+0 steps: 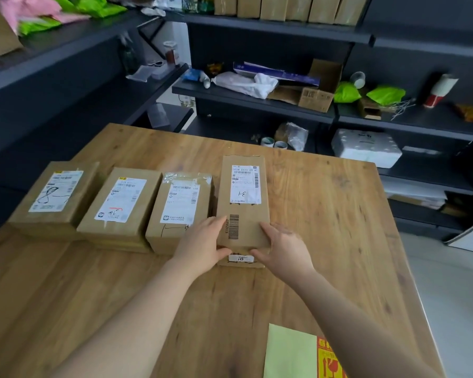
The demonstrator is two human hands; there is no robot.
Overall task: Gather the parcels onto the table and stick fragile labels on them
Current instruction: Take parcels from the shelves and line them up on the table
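Head view: four brown cardboard parcels are seen lined up side by side on a wooden counter, each with a white shipping label on its top face. The leftmost parcel lies at the counter's left edge. The second parcel is just beside it, and the third parcel, partly wrapped in clear tape, comes next in the row. The fourth parcel, longer and standing higher than the others, is set at the right end of the row. Whether it touches the third cannot be told.

Its near end is gripped from both sides. The left hand is laid against the near left corner, with its fingers curled over the top edge beside a printed barcode and its thumb pressed on the near end face. The right hand is placed at the near right corner, with its fingers spread and bent over the top and its thumb tucked against the end face beside a small white sticker.

A sheet of red-and-yellow fragile labels is seen at the counter's near edge, partly hidden by the right forearm. A pale green sheet lies just to its left. Dark shelving behind the counter is loaded with cardboard boxes, green bags, tape rolls and a white wrapped pack.
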